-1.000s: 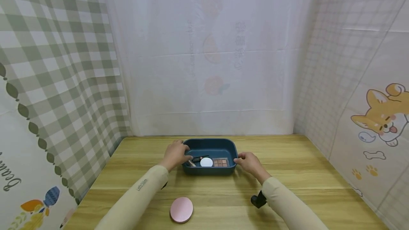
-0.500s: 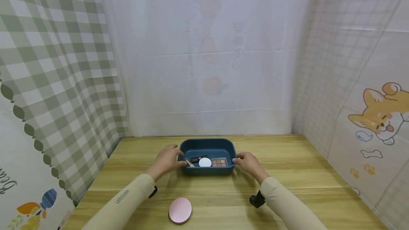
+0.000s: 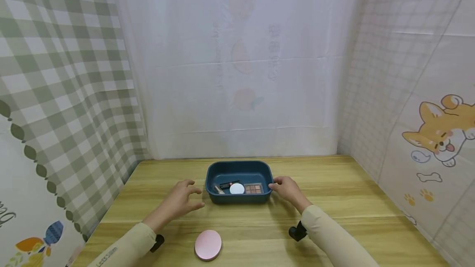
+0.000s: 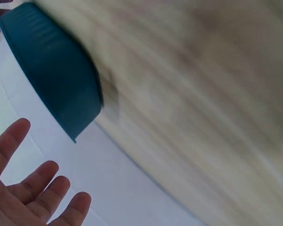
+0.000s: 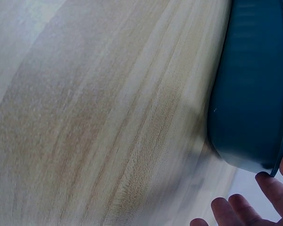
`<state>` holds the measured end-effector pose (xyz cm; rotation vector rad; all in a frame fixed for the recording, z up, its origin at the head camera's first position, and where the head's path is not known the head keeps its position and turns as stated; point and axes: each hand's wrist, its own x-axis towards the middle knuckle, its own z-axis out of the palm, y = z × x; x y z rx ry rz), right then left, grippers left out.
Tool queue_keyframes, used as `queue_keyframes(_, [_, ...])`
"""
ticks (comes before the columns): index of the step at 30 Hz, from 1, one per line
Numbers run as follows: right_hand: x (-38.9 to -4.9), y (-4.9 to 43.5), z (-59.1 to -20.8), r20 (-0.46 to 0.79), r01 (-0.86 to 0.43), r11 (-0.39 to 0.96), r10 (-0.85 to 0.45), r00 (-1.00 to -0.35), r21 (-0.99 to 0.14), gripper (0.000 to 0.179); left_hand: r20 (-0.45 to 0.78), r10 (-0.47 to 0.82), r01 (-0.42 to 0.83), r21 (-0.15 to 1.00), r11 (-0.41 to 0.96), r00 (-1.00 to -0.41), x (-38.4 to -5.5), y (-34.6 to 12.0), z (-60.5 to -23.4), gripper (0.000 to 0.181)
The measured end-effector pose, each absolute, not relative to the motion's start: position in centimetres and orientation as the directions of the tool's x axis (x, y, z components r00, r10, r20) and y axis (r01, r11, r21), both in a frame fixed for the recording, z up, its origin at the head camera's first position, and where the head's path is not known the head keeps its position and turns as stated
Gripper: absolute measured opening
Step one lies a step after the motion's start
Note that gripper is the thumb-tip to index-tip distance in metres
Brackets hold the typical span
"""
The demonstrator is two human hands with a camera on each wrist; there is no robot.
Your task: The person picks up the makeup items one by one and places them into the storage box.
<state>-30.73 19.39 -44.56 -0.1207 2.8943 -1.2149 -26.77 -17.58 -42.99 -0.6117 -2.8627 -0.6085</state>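
A dark blue plastic bin (image 3: 237,199) sits on the wooden table. Its right end is pinched at the rim between thumb and forefinger of my right hand (image 3: 287,189), the other fingers spread below in the right wrist view. My left hand (image 3: 177,202) hovers left of the bin, fingers apart and holding nothing. Inside the bin lie an eyeshadow palette (image 3: 254,188), a white round disc (image 3: 237,188), a black tube (image 3: 225,186) and a small pale stick (image 3: 219,190). Nearer to me, a round pink case (image 3: 208,245) rests on the table.
The wooden table (image 3: 256,234) ends at a white curtain (image 3: 241,135) behind the bin. Green checked cloth (image 3: 85,94) hangs at the left, and a cloth with a cartoon dog (image 3: 441,135) at the right. Black wrist straps show under both sleeves.
My left hand has drawn back from the bin's left end, toward the left and nearer to me. The right hand keeps its hold on the rim. The bin's contents look the same.
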Motion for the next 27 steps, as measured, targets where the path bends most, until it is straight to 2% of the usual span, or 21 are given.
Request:
queue_keyframes(3, [-30.7,19.4,-44.5,0.023,-0.063,0.696,-0.066,-0.998,-0.716,0.033,0.203,0.389,0.438,0.345,0.83,-0.899,-25.8,-18.1,-43.4,0.039])
queue_keyframes(7, [-30.7,19.3,-44.5,0.021,-0.059,0.696,-0.063,-0.998,-0.716,0.033,0.19,0.474,0.51,0.346,0.787,-0.86,-24.8,-18.5,-44.0,0.043])
queue_keyframes(12, [-30.8,19.3,-44.5,0.021,-0.057,0.694,-0.059,-0.998,-0.718,0.031,0.133,0.584,0.59,0.344,0.731,-0.801,-23.7,-18.5,-44.9,0.056])
queue_keyframes(17, [-30.7,19.3,-44.5,0.02,-0.054,0.7,-0.057,-0.998,-0.712,0.031,0.074,0.667,0.656,0.289,0.697,-0.741,-22.9,-18.1,-45.6,0.07])
queue_keyframes(23, [-30.6,19.3,-44.5,0.013,-0.045,0.706,-0.051,-0.999,-0.707,0.032,0.039,0.721,0.709,0.22,0.669,-0.692,-22.1,-17.5,-46.3,0.078])
queue_keyframes(27, [-30.6,19.3,-44.4,0.015,-0.05,0.703,-0.056,-0.998,-0.709,0.032,0.036,0.726,0.718,0.183,0.671,-0.687,-21.8,-17.1,-46.6,0.075])
